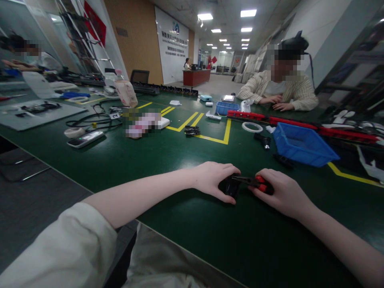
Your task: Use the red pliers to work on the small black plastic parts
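Note:
My left hand (214,180) is closed around a small black part (231,187) just above the green table (168,164). My palm and fingers cover much of this part, and its exact kind cannot be made out. My right hand (279,190) grips pliers (261,184) with red and black handles. Their long dark jaws point left and meet the upper right side of the black part. Whether the jaws are closed on it cannot be told.
Right of my hands lie a blue bin (304,146), a black fitting (263,141) and a white ring (252,127). Ahead are black strips (192,130). A phone (86,139) and a bottle (126,92) stand left. Across the table sits a person (280,80).

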A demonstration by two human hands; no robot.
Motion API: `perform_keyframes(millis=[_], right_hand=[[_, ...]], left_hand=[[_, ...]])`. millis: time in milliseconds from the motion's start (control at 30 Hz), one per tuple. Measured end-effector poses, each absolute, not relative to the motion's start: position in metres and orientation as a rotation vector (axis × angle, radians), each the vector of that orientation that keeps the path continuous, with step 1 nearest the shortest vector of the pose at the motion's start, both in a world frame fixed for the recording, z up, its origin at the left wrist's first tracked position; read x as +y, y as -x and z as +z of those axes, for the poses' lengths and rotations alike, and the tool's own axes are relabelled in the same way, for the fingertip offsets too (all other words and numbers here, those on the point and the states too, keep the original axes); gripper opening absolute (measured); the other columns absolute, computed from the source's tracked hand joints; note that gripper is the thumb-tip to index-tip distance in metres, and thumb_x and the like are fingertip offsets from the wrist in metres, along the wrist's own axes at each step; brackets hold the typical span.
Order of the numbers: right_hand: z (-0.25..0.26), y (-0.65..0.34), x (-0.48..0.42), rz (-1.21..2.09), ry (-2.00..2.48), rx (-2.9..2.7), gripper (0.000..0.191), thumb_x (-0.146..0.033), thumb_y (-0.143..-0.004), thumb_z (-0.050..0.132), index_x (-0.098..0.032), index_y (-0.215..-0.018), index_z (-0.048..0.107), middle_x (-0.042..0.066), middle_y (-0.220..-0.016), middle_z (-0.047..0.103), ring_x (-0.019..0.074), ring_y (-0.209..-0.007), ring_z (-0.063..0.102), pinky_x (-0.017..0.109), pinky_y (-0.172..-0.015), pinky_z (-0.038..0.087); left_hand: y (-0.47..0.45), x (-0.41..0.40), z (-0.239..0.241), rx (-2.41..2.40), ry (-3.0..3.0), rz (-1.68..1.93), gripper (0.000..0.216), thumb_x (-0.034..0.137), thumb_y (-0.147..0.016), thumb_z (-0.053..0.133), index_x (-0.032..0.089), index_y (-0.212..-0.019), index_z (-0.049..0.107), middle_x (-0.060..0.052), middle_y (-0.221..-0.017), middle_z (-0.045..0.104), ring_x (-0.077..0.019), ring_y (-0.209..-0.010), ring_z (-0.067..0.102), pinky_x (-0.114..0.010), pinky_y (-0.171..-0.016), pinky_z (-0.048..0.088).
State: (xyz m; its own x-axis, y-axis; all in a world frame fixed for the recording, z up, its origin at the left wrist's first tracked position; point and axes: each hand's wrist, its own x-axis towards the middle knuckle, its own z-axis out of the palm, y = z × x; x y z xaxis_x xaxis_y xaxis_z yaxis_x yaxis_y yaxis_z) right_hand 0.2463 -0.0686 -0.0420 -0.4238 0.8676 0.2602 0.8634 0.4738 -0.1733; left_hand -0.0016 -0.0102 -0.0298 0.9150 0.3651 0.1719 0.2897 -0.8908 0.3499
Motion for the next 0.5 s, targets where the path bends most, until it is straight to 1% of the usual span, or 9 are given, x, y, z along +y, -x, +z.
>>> perform_keyframes(millis=[133, 300, 433, 500], right_hand=[[-0.042, -0.251, -0.065, -0.039, 1.445, -2.379, 0.026, -0.047, -0.082, 0.054, -0.022, -0.086, 0.056, 0.006, -0.080, 0.060, 0.0207, -0.072, 0.055, 0.034, -0.063, 0.043], [-0.044, -0.261, -0.057, -0.086, 1.506, -2.255, 0.030, -0.050, -0.081, 0.055, -0.021, -0.088, 0.056, 0.007, -0.085, 0.061, 0.0242, -0.081, 0.056, 0.038, -0.069, 0.044], [-0.046, -0.266, -0.054, -0.140, 1.546, -2.218, 0.032, -0.051, -0.081, 0.056, -0.020, -0.090, 0.057, 0.008, -0.091, 0.061, 0.0251, -0.087, 0.055, 0.039, -0.072, 0.044], [-0.047, -0.267, -0.054, -0.177, 1.537, -2.233, 0.031, -0.050, -0.081, 0.057, -0.020, -0.090, 0.058, 0.008, -0.093, 0.062, 0.0248, -0.088, 0.055, 0.039, -0.073, 0.044]], left_hand=[[0.006, -0.006, -0.029, 0.487, -2.761, 0.328, 0.077, 0.057, -0.075, 0.065, 0.015, -0.134, 0.037, -0.010, -0.120, 0.055, -0.0224, -0.096, 0.060, -0.029, -0.077, 0.045], [0.012, 0.002, -0.029, 0.536, -2.732, 0.370, 0.086, 0.052, -0.077, 0.066, 0.012, -0.142, 0.027, -0.014, -0.126, 0.053, -0.0255, -0.107, 0.056, -0.032, -0.086, 0.043], [0.014, 0.006, -0.030, 0.517, -2.736, 0.365, 0.083, 0.050, -0.080, 0.065, 0.013, -0.143, 0.026, -0.014, -0.133, 0.050, -0.0260, -0.116, 0.050, -0.036, -0.097, 0.038], [0.013, 0.006, -0.029, 0.509, -2.751, 0.343, 0.081, 0.050, -0.081, 0.063, 0.013, -0.143, 0.027, -0.014, -0.135, 0.049, -0.0259, -0.118, 0.048, -0.037, -0.099, 0.037]])
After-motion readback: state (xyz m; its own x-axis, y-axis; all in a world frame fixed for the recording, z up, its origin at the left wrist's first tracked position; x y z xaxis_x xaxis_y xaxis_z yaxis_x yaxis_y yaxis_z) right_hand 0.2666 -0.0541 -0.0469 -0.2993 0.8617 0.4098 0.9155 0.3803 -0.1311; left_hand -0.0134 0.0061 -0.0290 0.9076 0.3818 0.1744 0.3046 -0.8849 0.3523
